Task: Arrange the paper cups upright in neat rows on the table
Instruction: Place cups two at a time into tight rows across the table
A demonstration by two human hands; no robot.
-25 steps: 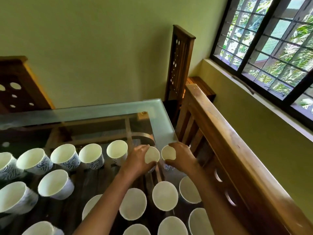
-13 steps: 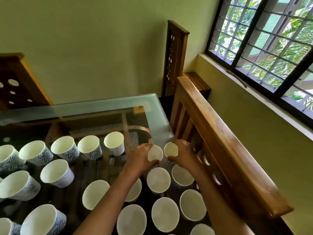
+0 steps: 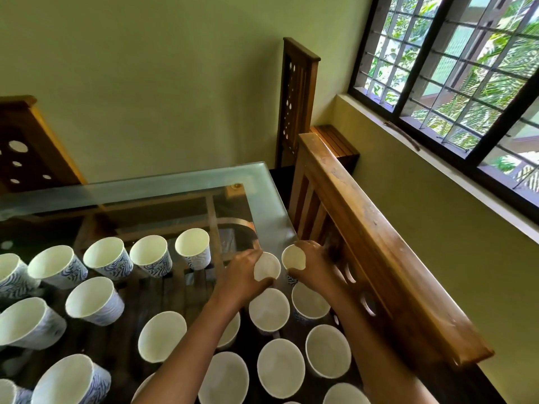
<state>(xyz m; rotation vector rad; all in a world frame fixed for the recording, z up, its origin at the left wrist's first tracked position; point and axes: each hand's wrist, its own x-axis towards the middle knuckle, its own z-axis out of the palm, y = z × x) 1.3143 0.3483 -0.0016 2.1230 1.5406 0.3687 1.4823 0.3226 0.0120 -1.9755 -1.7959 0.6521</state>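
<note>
Hands have barely shifted, tbh. Rows of upright cups [image 3: 280, 367] sit nearest; past them the left hand [image 3: 242, 275] fingers [image 3: 252, 254] curl round one cup [image 3: 267, 266], right hand [image 3: 316, 266] grips another cup [image 3: 292, 257] at its 3 o'clock, by the table [image 3: 271, 211] edge.

I cannot see the wall or base of the left-hand cup [image 3: 267, 266]: the left hand [image 3: 242, 275] covers them, so contact with the glass table [image 3: 271, 217] is undetermined. The same applies to the right-hand cup [image 3: 292, 257] under the right hand [image 3: 316, 266]. The left forearm [image 3: 189, 345] hides most of the covered cup [image 3: 233, 330]. The frame crops the left-edge cup [image 3: 11, 275] and the bottom-edge cup [image 3: 345, 395].
</note>
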